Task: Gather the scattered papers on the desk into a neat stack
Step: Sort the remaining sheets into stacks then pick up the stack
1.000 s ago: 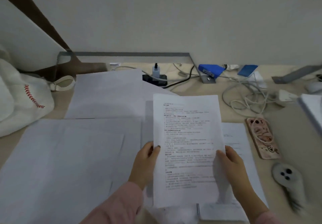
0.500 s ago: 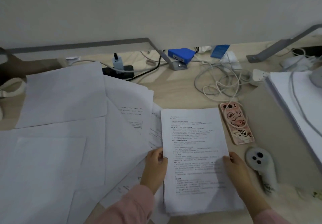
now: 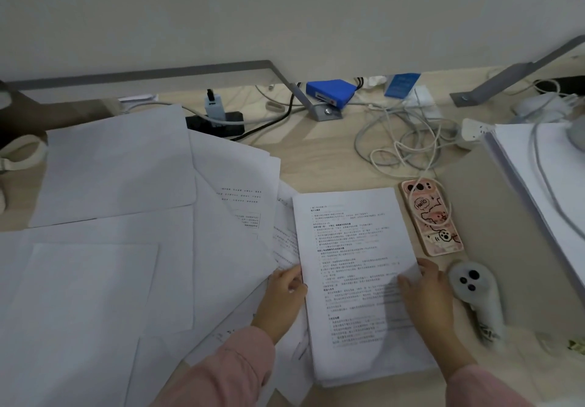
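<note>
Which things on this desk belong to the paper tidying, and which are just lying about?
Job: printed white paper stack; scattered loose white sheets; left hand; right hand.
Lying about: pink cartoon phone; white handheld controller; tangled white cables; blue plastic box.

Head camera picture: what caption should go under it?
The left hand and right hand hold a printed paper stack on the desk beside loose sheets.

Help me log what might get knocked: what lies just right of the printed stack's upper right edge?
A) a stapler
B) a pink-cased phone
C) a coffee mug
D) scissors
B: a pink-cased phone lies camera side up, right beside the right edge of the printed stack.
</note>
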`<state>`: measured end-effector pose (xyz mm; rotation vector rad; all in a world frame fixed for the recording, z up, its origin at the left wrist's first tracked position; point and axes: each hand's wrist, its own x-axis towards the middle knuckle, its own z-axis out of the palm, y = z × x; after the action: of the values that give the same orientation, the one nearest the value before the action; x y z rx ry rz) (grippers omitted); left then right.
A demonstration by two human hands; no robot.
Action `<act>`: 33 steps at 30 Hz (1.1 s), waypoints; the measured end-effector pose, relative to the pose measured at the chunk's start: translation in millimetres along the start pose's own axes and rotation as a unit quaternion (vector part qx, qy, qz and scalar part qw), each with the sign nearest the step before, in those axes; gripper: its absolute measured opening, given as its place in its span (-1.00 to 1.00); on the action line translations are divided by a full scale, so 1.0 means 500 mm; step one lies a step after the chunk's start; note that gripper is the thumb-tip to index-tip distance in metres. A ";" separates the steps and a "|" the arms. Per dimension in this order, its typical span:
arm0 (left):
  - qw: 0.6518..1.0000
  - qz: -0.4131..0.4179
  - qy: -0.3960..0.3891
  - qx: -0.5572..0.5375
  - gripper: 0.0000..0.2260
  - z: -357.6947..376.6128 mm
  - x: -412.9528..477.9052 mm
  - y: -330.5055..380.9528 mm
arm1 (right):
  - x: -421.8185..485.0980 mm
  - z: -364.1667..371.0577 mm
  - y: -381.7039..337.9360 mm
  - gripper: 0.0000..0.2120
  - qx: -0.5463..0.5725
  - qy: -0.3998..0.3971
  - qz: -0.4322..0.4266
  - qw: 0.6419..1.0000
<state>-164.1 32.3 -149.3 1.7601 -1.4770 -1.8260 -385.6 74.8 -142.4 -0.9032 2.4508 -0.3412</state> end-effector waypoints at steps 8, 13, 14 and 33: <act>0.994 0.037 0.090 -0.058 -0.77 -0.110 -0.053 -0.023 | -0.076 0.032 -0.113 -0.58 0.017 0.005 -0.099 0.995; 0.968 0.056 0.236 -0.063 -0.75 -0.252 -0.123 -0.108 | -0.155 0.131 -0.235 -0.66 0.053 -0.113 -0.187 0.974; 0.962 0.054 0.264 -0.048 -0.77 -0.281 -0.139 -0.135 | -0.175 0.156 -0.259 -0.67 0.057 -0.141 -0.204 0.967; 0.909 -0.112 0.172 0.364 -0.02 -0.382 -0.263 -0.417 | -0.415 0.337 -0.430 -0.84 0.181 -0.435 -0.081 0.878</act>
<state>129.4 132.6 -179.8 2.5046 -2.0078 -0.9764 -44.6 41.0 -123.5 -0.8447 1.4286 -0.3368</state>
